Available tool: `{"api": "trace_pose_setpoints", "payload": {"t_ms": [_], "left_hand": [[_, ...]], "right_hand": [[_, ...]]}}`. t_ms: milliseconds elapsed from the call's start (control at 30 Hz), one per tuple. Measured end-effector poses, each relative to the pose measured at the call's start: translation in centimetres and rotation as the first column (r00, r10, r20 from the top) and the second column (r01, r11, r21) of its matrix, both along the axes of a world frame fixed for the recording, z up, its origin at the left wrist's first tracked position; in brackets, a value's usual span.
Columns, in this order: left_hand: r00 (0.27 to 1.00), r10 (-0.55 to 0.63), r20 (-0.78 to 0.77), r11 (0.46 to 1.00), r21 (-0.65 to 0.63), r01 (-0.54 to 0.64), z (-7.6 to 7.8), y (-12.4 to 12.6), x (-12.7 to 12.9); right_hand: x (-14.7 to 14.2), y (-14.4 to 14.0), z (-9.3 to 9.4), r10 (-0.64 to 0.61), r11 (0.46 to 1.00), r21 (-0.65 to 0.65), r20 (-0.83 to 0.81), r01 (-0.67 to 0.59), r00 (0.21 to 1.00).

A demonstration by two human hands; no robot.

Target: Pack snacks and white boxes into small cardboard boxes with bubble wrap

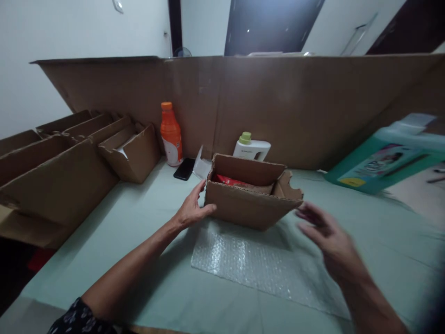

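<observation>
An open cardboard box [243, 206] stands on the pale green tablecloth, with a red packet [227, 181] and something brown lying inside it. My left hand [193, 208] is at the box's left end, thumb and fingers apart; whether it touches the cardboard is hard to tell. Near the right end of the box is my right hand [320, 227], slightly blurred, its fingers spread and nothing between them. In front of the box a sheet of bubble wrap [257, 264] lies flat on the cloth, partly behind my right wrist.
Several cardboard boxes [69, 171] line the left side. Behind stand an orange bottle [171, 134], a black phone [184, 169] and a white bottle with a green cap [252, 148]. A large teal jug [378, 160] tilts at the right. A tall cardboard panel [278, 102] borders the back.
</observation>
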State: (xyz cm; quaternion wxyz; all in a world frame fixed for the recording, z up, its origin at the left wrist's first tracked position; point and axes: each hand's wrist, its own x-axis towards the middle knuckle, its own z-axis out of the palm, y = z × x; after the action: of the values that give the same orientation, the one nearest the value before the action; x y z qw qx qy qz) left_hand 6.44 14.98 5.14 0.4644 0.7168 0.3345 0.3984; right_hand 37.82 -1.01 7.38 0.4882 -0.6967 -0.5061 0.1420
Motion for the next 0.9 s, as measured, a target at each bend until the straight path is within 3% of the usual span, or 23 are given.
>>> {"api": "trace_pose_setpoints", "payload": {"t_ms": [100, 233, 333, 400, 533, 633, 767, 900], "left_hand": [[0.999, -0.025, 0.034, 0.999, -0.032, 0.026, -1.8, -1.1, 1.3], [0.998, 0.060, -0.035, 0.997, 0.058, -0.058, -4.5, -5.7, -0.7], [0.983, 0.124, -0.135, 0.991, 0.070, -0.116, -5.6, -8.9, -3.1], [0.979, 0.131, -0.157, 0.991, 0.028, -0.129, -5.4, -9.4, -3.7], [0.988, 0.094, -0.121, 0.993, -0.057, -0.101, -3.7, -7.2, -2.6], [0.986, 0.127, -0.106, 0.990, -0.041, -0.132, -3.0, -6.4, -2.9], [0.896, 0.243, -0.371, 0.970, 0.079, -0.231, -3.7, -7.9, -6.1], [0.726, 0.190, -0.661, 0.971, 0.236, -0.038, -4.1, -9.6, -6.8]], "right_hand": [[-2.0, 2.4, -1.4, 0.133, 0.978, -0.137, -0.178, -0.158, 0.975], [-4.3, 0.8, -3.8, 0.082, 0.983, -0.160, -0.056, -0.090, 0.995], [-5.0, -1.6, -4.6, 0.083, 0.982, -0.176, 0.048, -0.073, 0.995], [-5.2, -1.8, -4.7, 0.067, 0.978, -0.203, 0.054, -0.055, 0.996], [-5.2, 0.8, -3.9, 0.107, 0.973, -0.198, -0.051, -0.115, 0.993], [-3.7, 1.2, -3.8, 0.150, 0.978, -0.140, -0.059, -0.157, 0.987], [1.0, -3.5, -5.6, 0.007, 0.988, -0.156, 0.173, 0.020, 0.985], [4.2, -8.3, -8.2, -0.145, 0.934, -0.239, 0.430, 0.267, 0.891]]}}
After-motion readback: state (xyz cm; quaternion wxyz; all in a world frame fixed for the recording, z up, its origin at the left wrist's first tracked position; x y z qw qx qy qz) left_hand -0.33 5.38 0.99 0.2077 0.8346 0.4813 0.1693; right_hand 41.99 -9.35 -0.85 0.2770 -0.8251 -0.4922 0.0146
